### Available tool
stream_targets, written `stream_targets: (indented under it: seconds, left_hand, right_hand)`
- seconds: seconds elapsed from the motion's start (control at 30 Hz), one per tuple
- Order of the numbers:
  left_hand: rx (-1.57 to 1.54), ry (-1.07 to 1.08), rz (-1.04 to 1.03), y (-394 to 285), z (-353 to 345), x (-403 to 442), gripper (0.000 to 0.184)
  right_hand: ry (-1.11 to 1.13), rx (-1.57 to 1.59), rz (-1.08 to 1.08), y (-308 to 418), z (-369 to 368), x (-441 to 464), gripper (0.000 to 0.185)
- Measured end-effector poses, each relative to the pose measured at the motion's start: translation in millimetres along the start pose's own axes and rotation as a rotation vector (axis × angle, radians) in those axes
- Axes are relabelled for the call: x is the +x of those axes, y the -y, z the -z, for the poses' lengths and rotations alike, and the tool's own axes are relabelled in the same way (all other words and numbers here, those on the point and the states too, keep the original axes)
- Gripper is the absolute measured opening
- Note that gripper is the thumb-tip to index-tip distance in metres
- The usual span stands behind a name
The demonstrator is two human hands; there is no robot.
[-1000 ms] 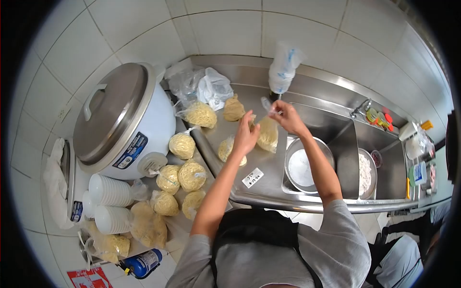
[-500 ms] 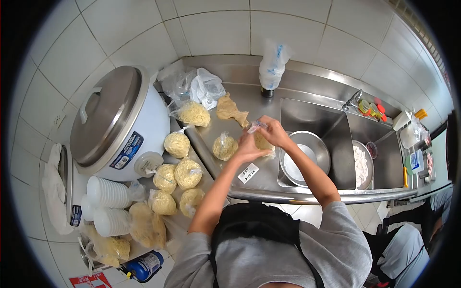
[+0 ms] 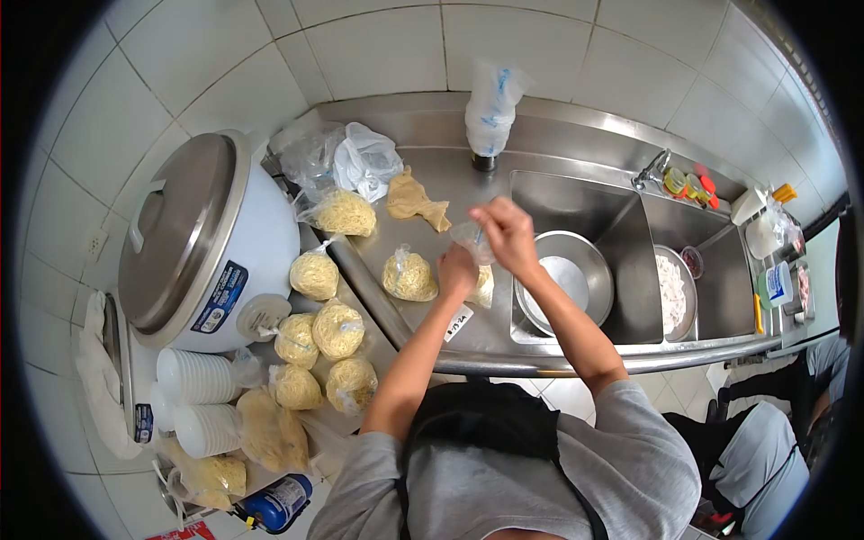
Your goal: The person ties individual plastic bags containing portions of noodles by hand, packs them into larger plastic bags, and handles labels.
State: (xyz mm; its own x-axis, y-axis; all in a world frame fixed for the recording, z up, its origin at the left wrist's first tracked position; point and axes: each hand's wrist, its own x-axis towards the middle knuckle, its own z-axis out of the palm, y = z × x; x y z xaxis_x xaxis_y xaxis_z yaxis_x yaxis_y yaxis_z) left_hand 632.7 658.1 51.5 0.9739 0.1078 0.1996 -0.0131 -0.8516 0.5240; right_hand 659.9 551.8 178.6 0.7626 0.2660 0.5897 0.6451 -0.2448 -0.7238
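Nearest to us are the person's grey shirt (image 3: 549,468) and black apron (image 3: 486,418); both forearms extend over the steel counter (image 3: 491,335). Just beyond, we note a white label (image 3: 457,326), partly covered by the left wrist. Next comes the bag of noodles (image 3: 484,288), on the counter just left of the sink (image 3: 637,333). The left hand (image 3: 457,270) is clenched around its gathered neck, hiding part of the bag. The right hand (image 3: 507,236), slightly higher, is curled closed against the clear plastic above that grip; we cannot tell whether film is caught within its fingers. Near the left hand, to its left, we observe a second noodle bag (image 3: 409,277), upright and knotted. To the right, a metal bowl (image 3: 598,274) with white contents sits in the sink. Farther back, we distinguish a brown bag (image 3: 414,198) lying flat and a crumpled white plastic bag (image 3: 367,164). Farthest, a plastic-sleeved stack (image 3: 492,121) stands before the tiled wall (image 3: 378,54).
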Motion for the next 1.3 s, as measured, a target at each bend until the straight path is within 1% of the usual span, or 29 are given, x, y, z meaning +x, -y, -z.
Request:
stream_targets:
  seconds: [0.03, 0.07, 0.1, 0.17, 0.2, 0.3, 0.33, 0.43, 0.47, 0.5, 0.53, 0.57, 0.63, 0.67, 0.77, 0.8, 0.87, 0.9, 0.93, 0.97, 1.0, 1.03, 1.07, 1.1, 1.13, 1.17, 1.23, 1.27, 1.3]
  left_hand:
    - [-0.029, -0.058, -0.018, 0.8, -2.8, 0.0, 0.018]
    - [-0.056, -0.117, -0.036, 0.1, -2.7, 0.4, 0.018]
    - [-0.082, -0.174, -0.057, -0.1, -2.1, 1.2, 0.019]
    - [-0.071, 0.013, -0.019, -9.8, 5.6, 4.2, 0.018]
    - [-0.065, 0.103, 0.002, -15.1, 11.0, 6.1, 0.018]
    - [-0.079, 0.022, -0.002, -14.8, 18.8, 6.3, 0.018]
    - [-0.125, 0.117, 0.054, -12.4, 22.4, 10.1, 0.024]
    - [-0.071, -0.003, -0.015, 8.9, -13.6, 13.3, 0.035]
    - [-0.168, -0.056, -0.092, 8.4, -17.9, 15.0, 0.037]
    - [-0.262, -0.102, -0.169, 8.0, -20.7, 12.5, 0.040]
    - [-0.356, -0.145, -0.246, 7.7, -23.8, 9.5, 0.043]
    - [-0.232, -0.172, -0.221, 5.3, -25.5, 6.9, 0.042]
    - [0.008, -0.221, -0.174, -5.2, -24.8, 2.9, 0.041]
    - [-0.019, -0.196, -0.196, -10.0, -18.2, 3.9, 0.036]
    - [-0.021, -0.177, -0.120, -17.7, -11.9, 5.2, 0.030]
    - [-0.010, -0.161, -0.119, -18.0, -13.2, 6.6, 0.029]
    - [0.019, -0.116, -0.114, -12.8, -13.7, 12.5, 0.027]
    - [-0.022, -0.126, -0.107, -11.4, -12.2, 13.6, 0.027]
    - [-0.068, -0.137, -0.096, -12.6, -12.2, 13.0, 0.027]
    - [-0.115, -0.155, -0.087, -15.6, -11.1, 13.5, 0.028]
    - [-0.190, -0.228, -0.218, -17.2, -6.0, 6.6, 0.030]
    - [-0.103, -0.186, -0.177, -16.8, -8.9, 4.2, 0.031]
    - [-0.016, -0.147, -0.143, -17.5, -15.7, 6.3, 0.032]
    - [0.065, -0.112, -0.109, -17.4, -23.9, 8.7, 0.033]
    - [0.143, -0.258, -0.127, -11.7, -38.0, 8.9, 0.029]
    - [0.100, -0.192, -0.142, -12.5, -33.2, 6.8, 0.030]
    - [0.023, -0.073, -0.170, -10.8, -13.2, 6.7, 0.032]
    - [-0.016, -0.117, -0.213, -7.3, -18.9, 7.2, 0.033]
    - [-0.032, -0.078, -0.237, -7.2, -16.2, 8.1, 0.032]
  right_hand:
    - [-0.063, 0.011, -0.016, 11.7, 12.6, 7.2, 0.020]
    - [0.038, -0.098, -0.106, 29.4, 26.6, 10.0, 0.028]
    - [0.089, -0.181, -0.054, 21.5, 25.5, 2.8, 0.029]
    - [0.195, -0.352, 0.046, -14.2, 14.6, -18.0, 0.031]
    - [0.407, -0.287, -0.096, -29.0, 15.8, -19.1, 0.025]
    - [0.345, -0.020, -0.127, -37.5, 20.9, -18.9, 0.019]
    - [0.309, 0.095, -0.319, -34.9, 25.0, -16.5, 0.013]
    - [-0.100, -0.159, -0.037, -21.2, 31.5, -13.0, 0.016]
    - [-0.035, -0.332, 0.199, -1.3, 37.1, -12.6, 0.023]
    - [0.172, -0.400, 0.382, 12.3, 37.3, -13.1, 0.022]
    - [0.279, -0.517, 0.528, 14.1, 31.2, -15.1, 0.023]
    - [0.385, -0.635, 0.670, 13.3, 26.6, -17.7, 0.024]
    - [0.498, -0.883, 0.670, -25.2, 28.6, -20.8, 0.018]
    - [0.551, -1.009, 0.674, -31.6, 31.1, -14.8, 0.015]
    - [0.731, -0.876, 0.458, -31.8, 34.8, -13.6, 0.018]
    - [0.659, -0.864, 0.502, -29.0, 34.3, -12.2, 0.014]
    - [0.440, -0.710, 0.440, -12.6, 39.7, -6.7, 0.013]
    - [0.325, -0.639, 0.414, -1.3, 44.4, 2.4, 0.013]
    - [0.276, -0.685, 0.536, 9.4, 48.5, 9.5, 0.026]
    - [0.354, -0.767, 0.629, 12.6, 43.4, 7.7, 0.032]
    - [0.425, -0.844, 0.711, 19.1, 34.0, -0.5, 0.037]
    - [0.488, -0.919, 0.785, 22.9, 27.6, -8.9, 0.043]
    - [0.602, -1.129, 0.806, -2.7, 19.5, -23.9, 0.052]
    - [0.752, -1.209, 0.632, -28.9, 10.3, -31.5, 0.049]
    - [0.904, -1.280, 0.452, -54.4, 3.5, -33.4, 0.046]
    - [1.051, -1.338, 0.266, -67.6, 2.3, -31.6, 0.044]
    - [1.150, -1.024, -0.063, -65.7, 9.7, -19.6, 0.039]
    - [1.187, -0.858, -0.219, -65.4, 14.4, -14.2, 0.037]
    - [1.228, -0.684, -0.214, -73.8, 19.4, -7.9, 0.034]
